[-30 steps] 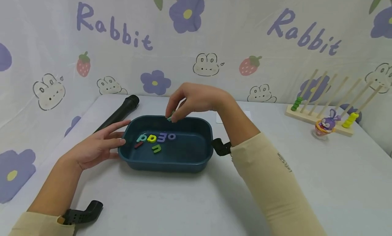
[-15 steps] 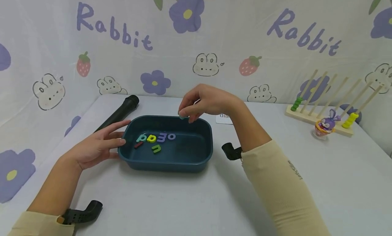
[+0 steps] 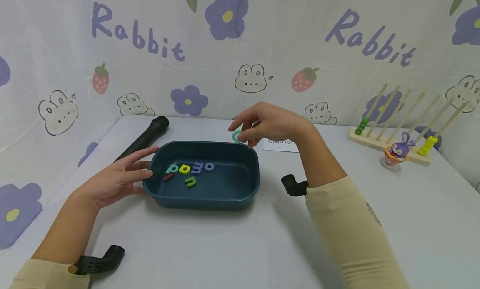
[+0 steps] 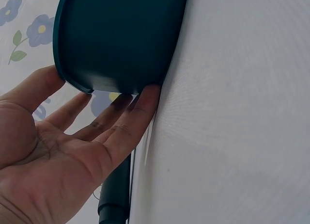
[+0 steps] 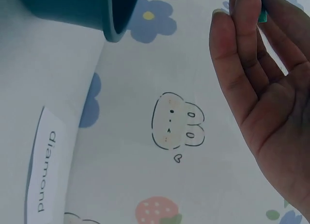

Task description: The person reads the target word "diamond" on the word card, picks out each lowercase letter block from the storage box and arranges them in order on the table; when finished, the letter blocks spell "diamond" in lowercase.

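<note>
My right hand (image 3: 270, 121) pinches a small curved turquoise piece (image 3: 234, 136) near the dark-teal rectangular tub (image 3: 202, 203); my left hand (image 3: 114, 179), fingers straight and spread, touches its end.

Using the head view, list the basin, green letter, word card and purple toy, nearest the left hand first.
1. Basin: touching the left hand.
2. Green letter: inside the basin.
3. Word card: beyond, to the right.
4. Purple toy: far right.

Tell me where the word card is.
In the head view, the card lies on the table near the box's far right corner, partly behind the right hand.
</note>
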Tool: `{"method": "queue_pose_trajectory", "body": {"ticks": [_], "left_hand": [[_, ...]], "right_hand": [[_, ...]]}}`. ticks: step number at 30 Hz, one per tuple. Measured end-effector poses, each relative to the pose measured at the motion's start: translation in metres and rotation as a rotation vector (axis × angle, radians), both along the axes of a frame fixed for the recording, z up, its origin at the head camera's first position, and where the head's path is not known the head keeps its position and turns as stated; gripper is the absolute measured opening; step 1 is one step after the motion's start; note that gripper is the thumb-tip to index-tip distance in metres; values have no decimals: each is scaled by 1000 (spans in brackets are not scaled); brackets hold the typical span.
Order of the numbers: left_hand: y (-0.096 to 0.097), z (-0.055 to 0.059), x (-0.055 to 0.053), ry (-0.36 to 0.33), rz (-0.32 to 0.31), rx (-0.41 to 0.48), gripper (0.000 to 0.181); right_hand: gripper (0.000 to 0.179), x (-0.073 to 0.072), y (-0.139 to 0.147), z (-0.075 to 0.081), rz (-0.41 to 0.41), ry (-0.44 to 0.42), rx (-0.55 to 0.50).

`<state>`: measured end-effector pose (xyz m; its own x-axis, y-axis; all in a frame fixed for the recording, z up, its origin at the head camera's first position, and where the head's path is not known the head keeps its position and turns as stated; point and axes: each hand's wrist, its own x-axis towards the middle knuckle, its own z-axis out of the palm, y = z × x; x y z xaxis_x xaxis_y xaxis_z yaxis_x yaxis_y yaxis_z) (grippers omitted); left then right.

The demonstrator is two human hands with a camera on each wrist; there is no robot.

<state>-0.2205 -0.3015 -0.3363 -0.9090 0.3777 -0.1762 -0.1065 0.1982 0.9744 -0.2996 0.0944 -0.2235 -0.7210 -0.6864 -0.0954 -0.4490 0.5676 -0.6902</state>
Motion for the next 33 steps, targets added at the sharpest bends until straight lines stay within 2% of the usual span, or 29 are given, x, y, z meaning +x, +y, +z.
{"method": "queue_pose_trajectory", "body": {"ticks": [3,8,13,24,33], "left_hand": [[0,0,-1,2,3,-4,71],[1,0,-1,-1,2,-5,70],[1,1,-2,3,-2,-5,70],[1,0,-1,2,-15,-2,71],[0,-1,-1,8,-12,-12,71]], "right_hand": [[31,0,5,-2,-31,18,-21],[20,2,14,-5,-100,27,-56],[18,3,24,-9,-144,17,-60],[18,5,45,-24,-246,-93,-145],[28,10,57,-37,-383,-145,-189]]}}
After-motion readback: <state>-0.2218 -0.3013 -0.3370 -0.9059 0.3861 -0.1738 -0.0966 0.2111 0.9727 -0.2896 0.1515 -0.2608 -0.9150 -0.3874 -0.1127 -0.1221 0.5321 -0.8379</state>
